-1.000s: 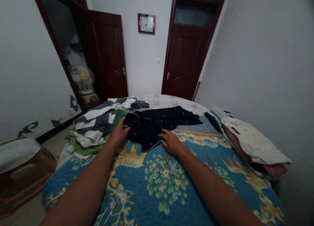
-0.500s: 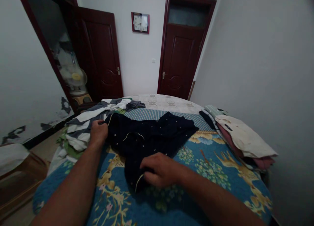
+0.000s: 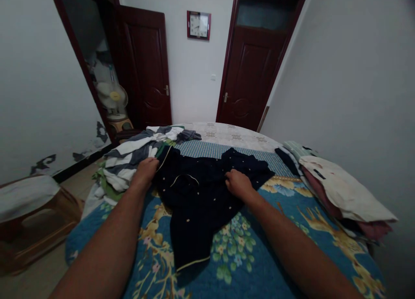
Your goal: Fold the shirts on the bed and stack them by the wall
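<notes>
A dark navy garment (image 3: 201,195) with small pale dots and cream piping lies spread over the bed; it looks like a short-sleeved top. My left hand (image 3: 148,168) is closed on its far left part, beside a piped edge. Over on the right, my right hand (image 3: 238,183) pinches the cloth near the middle of the garment's right side. One sleeve stretches toward me, its piped hem flat on the blue flowered bedspread (image 3: 233,273). The curved piping of the neckline shows between my hands.
Left of the garment lies a heap of striped and green clothes (image 3: 129,160). A folded stack of clothes (image 3: 343,191) sits at the bed's right edge. A wooden stool (image 3: 39,229) stands at left, with a fan (image 3: 113,95) beyond the open doorway.
My right hand has left the near sleeve and moved up and right to the garment's right side. That sleeve now lies flatter. My left hand keeps its hold; the view has shifted left.
</notes>
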Demonstrator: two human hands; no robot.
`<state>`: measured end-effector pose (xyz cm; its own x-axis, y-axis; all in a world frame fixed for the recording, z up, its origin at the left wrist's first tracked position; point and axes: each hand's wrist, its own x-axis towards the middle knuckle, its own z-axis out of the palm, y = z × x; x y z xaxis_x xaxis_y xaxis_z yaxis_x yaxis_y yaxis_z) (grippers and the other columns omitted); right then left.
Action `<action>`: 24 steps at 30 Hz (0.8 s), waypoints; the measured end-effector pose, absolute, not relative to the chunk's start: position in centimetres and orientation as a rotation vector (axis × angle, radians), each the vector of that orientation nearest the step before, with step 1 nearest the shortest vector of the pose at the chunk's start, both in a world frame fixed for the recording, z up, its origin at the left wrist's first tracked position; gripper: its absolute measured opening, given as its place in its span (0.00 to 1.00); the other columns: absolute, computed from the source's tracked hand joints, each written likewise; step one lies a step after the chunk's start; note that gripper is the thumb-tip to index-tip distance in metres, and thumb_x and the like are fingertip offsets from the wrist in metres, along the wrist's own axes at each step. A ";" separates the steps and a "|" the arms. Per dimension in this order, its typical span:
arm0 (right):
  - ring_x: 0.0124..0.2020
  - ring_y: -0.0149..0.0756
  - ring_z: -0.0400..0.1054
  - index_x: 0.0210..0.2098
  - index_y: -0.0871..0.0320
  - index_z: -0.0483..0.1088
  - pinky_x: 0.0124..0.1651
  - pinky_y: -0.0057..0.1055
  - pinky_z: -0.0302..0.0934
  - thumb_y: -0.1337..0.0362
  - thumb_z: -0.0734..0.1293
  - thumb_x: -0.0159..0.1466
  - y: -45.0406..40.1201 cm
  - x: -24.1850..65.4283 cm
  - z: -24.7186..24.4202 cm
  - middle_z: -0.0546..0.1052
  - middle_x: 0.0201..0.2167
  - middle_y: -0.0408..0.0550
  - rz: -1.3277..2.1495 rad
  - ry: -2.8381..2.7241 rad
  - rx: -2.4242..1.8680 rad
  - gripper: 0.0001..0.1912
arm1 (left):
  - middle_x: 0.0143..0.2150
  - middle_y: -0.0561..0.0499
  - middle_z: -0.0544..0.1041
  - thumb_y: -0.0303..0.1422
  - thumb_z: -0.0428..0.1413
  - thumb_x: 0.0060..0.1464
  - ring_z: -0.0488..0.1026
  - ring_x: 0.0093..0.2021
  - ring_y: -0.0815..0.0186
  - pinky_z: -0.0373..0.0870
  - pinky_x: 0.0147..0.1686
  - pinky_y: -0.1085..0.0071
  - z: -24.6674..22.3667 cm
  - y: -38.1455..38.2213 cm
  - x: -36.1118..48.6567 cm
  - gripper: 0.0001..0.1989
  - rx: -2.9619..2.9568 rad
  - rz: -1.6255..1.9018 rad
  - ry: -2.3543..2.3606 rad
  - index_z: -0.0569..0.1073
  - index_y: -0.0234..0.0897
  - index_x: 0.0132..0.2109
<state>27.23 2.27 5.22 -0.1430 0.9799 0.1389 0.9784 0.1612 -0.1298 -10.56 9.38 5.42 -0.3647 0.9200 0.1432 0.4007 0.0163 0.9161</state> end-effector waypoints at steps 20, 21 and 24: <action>0.73 0.50 0.63 0.64 0.59 0.75 0.78 0.51 0.52 0.66 0.65 0.64 14.2 34.2 6.3 0.73 0.69 0.59 0.076 -1.760 -1.530 0.29 | 0.53 0.40 0.80 0.36 0.59 0.56 0.79 0.53 0.50 0.74 0.57 0.54 4.5 10.4 -10.0 0.24 1.394 1.561 2.006 0.73 0.38 0.60; 0.71 0.50 0.65 0.63 0.61 0.76 0.77 0.50 0.55 0.66 0.65 0.65 13.0 34.4 4.7 0.74 0.66 0.61 0.059 -1.809 -1.582 0.28 | 0.54 0.39 0.80 0.36 0.59 0.57 0.78 0.55 0.49 0.73 0.60 0.53 4.6 10.2 -9.6 0.23 1.523 1.558 2.046 0.74 0.37 0.59; 0.69 0.49 0.67 0.64 0.62 0.75 0.75 0.46 0.58 0.67 0.66 0.66 10.0 34.8 0.4 0.76 0.65 0.62 0.025 -1.931 -1.679 0.27 | 0.52 0.41 0.81 0.38 0.57 0.62 0.78 0.53 0.51 0.73 0.59 0.56 4.9 9.2 -7.1 0.16 1.970 1.400 1.866 0.77 0.38 0.54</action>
